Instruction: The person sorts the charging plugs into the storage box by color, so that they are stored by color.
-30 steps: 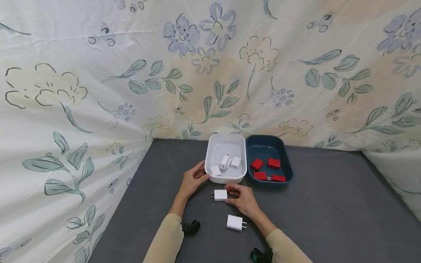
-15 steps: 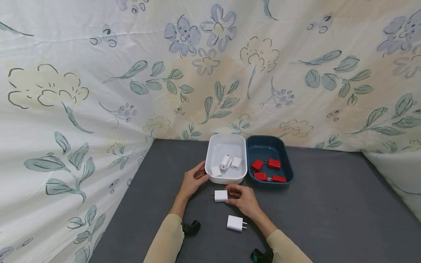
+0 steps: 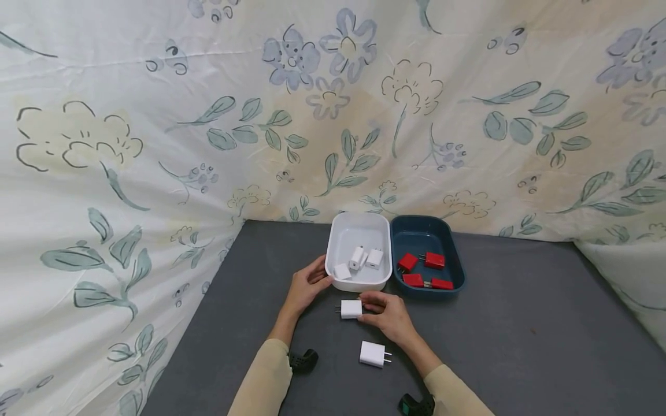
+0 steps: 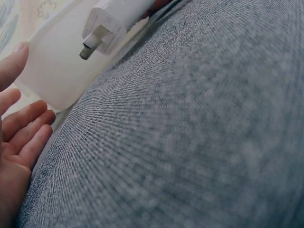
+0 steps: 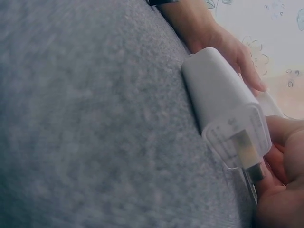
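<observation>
Left hand (image 3: 306, 287) relaxed, right hand (image 3: 390, 316) (the nearer one) in a pinch.

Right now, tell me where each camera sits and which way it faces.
Head: on the head, looks forward and down at white bin, blue bin, left grip, right grip, both sleeves.
Left wrist: worn there, faces far loose charger and white bin; left grip at left edge, right grip partly at top.
Right wrist: worn there, faces near loose charger; right grip at right edge, left grip beyond.
Shared: head and right wrist show near loose charger.
</observation>
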